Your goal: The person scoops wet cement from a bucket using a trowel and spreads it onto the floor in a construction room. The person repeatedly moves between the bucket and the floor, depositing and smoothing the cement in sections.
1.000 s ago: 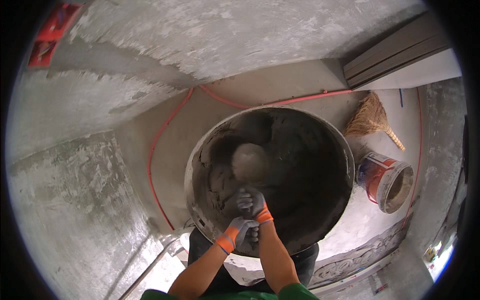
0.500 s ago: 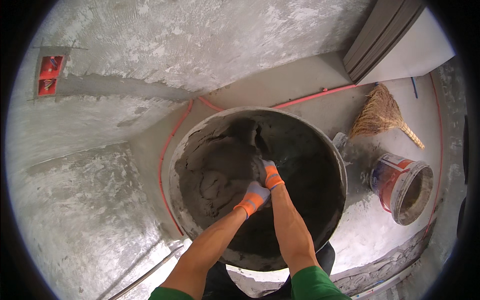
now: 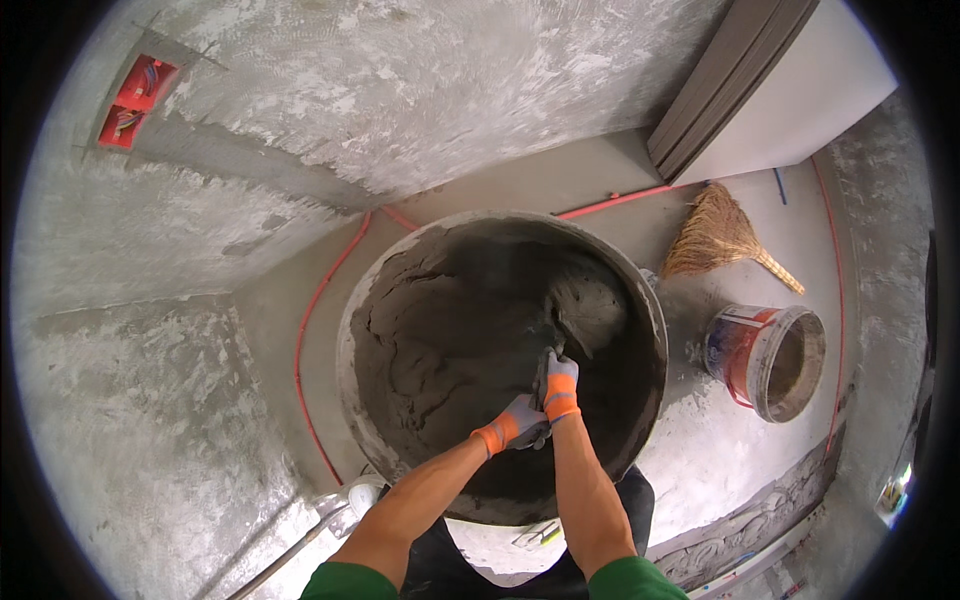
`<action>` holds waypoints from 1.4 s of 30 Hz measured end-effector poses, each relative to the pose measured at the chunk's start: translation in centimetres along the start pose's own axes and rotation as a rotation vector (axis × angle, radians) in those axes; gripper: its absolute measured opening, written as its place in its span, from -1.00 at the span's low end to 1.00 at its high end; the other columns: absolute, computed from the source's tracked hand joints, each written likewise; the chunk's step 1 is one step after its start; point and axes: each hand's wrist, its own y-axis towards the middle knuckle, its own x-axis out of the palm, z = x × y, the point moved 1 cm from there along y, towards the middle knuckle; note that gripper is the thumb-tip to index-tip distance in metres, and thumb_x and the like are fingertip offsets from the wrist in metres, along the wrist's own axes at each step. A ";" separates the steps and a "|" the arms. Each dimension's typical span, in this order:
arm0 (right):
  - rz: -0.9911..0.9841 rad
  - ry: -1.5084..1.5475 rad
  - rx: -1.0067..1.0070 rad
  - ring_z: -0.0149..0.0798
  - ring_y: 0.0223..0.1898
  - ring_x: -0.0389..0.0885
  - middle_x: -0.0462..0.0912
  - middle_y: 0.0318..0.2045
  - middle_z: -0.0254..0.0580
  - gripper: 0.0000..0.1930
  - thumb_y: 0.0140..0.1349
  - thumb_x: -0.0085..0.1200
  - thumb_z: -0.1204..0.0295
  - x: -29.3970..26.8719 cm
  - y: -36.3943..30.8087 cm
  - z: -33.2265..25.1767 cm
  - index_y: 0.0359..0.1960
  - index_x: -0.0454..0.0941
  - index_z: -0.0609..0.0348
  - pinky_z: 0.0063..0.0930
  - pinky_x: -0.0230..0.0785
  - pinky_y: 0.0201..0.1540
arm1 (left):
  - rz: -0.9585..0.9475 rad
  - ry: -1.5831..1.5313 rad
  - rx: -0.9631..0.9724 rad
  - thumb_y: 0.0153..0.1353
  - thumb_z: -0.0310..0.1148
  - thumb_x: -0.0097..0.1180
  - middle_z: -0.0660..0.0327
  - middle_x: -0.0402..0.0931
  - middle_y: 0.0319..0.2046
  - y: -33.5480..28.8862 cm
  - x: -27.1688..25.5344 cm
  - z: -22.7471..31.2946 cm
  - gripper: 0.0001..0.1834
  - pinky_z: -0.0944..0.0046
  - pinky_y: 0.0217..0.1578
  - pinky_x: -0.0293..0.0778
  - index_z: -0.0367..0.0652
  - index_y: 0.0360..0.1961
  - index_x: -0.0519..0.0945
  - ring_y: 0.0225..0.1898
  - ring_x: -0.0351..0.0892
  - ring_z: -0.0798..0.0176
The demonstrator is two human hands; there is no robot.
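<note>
A large round tub (image 3: 352, 400) stands before me, holding wet grey mortar (image 3: 430, 370). Both my hands wear grey gloves with orange cuffs and are closed one behind the other around the handle of a mortar-coated trowel (image 3: 583, 312). My right hand (image 3: 558, 378) grips nearer the blade; my left hand (image 3: 522, 422) is closed just behind it, nearer to me. A mound of mortar lies on or against the blade in the tub's right half. The handle is mostly hidden by the gloves.
Right of the tub are a straw hand broom (image 3: 715, 235) and a mortar-smeared bucket (image 3: 795, 365) on its side. Red conduit (image 3: 310, 330) runs along the floor around the tub. Boards (image 3: 735, 85) lean at the back right. Red electrical boxes (image 3: 138, 85) sit in the plastered wall.
Both hands have moved slightly toward me and to the right. The trowel blade, hidden in the mortar before, now shows with mortar on it at the tub's right. My view has turned somewhat.
</note>
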 end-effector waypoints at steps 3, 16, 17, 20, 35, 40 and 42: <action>0.090 0.019 -0.065 -0.31 -0.83 0.29 0.35 -0.76 -0.28 -0.79 0.19 -0.06 0.34 -0.6 -4.2 0.9 -0.55 0.33 0.15 -0.43 0.15 -0.80 | -0.092 0.058 0.071 -0.03 -0.46 0.08 0.23 0.44 -0.64 -2.4 -0.5 -2.0 -0.90 0.37 -0.63 0.31 -0.23 -0.45 0.47 -0.63 0.43 0.33; -0.137 -0.377 -0.146 -0.24 -0.58 0.50 0.51 -0.56 -0.10 -0.72 0.14 0.00 0.24 -14.5 -29.5 3.4 -0.30 0.44 0.22 -0.36 0.37 -0.54 | -0.011 0.097 0.142 0.08 -0.32 0.02 0.20 0.42 -0.57 -27.0 15.3 -10.3 -0.75 0.35 -0.59 0.36 -0.26 -0.27 0.40 -0.61 0.42 0.27; -0.143 -0.436 -0.208 -0.21 -0.56 0.52 0.53 -0.54 -0.08 -0.72 0.14 0.00 0.23 -16.2 -31.2 2.6 -0.34 0.47 0.25 -0.36 0.38 -0.49 | -0.006 0.062 0.179 0.10 -0.29 0.02 0.22 0.38 -0.58 -28.2 16.3 -11.3 -0.75 0.30 -0.62 0.34 -0.24 -0.28 0.40 -0.67 0.37 0.25; -0.351 0.071 -0.190 -0.18 -0.52 0.55 0.57 -0.53 -0.09 -0.73 0.15 -0.01 0.27 -22.3 -35.4 0.3 -0.45 0.53 0.26 -0.38 0.40 -0.43 | 0.077 -0.264 -0.244 0.07 -0.34 0.03 0.15 0.36 -0.61 -29.9 19.3 -13.6 -0.77 0.37 -0.61 0.33 -0.28 -0.32 0.40 -0.65 0.36 0.22; -0.489 1.352 -0.209 -0.31 -0.47 0.46 0.42 -0.56 -0.32 -0.90 0.19 0.00 0.41 -61.8 -43.3 5.3 -0.41 0.38 0.14 -0.32 0.40 -0.31 | -0.690 0.390 -0.537 0.06 -0.35 0.08 0.34 0.17 -0.74 -26.1 58.1 -18.8 -0.79 0.48 -0.76 0.08 -0.15 -0.51 0.29 -0.82 0.11 0.46; -0.087 1.347 -0.591 -0.33 -0.57 0.40 0.37 -0.61 -0.31 -0.85 0.18 0.01 0.41 -78.8 -46.3 5.2 -0.45 0.31 0.14 -0.36 0.39 -0.45 | -0.955 0.526 -0.748 0.13 -0.31 0.07 0.40 0.14 -0.76 -21.2 75.1 -23.9 -0.78 0.53 -0.81 0.03 -0.08 -0.51 0.29 -0.84 0.08 0.53; 0.124 1.384 -0.686 -0.39 -0.59 0.38 0.33 -0.66 -0.35 -0.78 0.21 -0.01 0.32 -86.7 -46.1 5.2 -0.51 0.30 0.12 -0.41 0.38 -0.47 | -1.077 0.530 -0.809 0.13 -0.30 0.08 0.40 0.16 -0.76 -18.2 83.1 -26.4 -0.79 0.54 -0.82 0.00 -0.07 -0.48 0.30 -0.84 0.08 0.55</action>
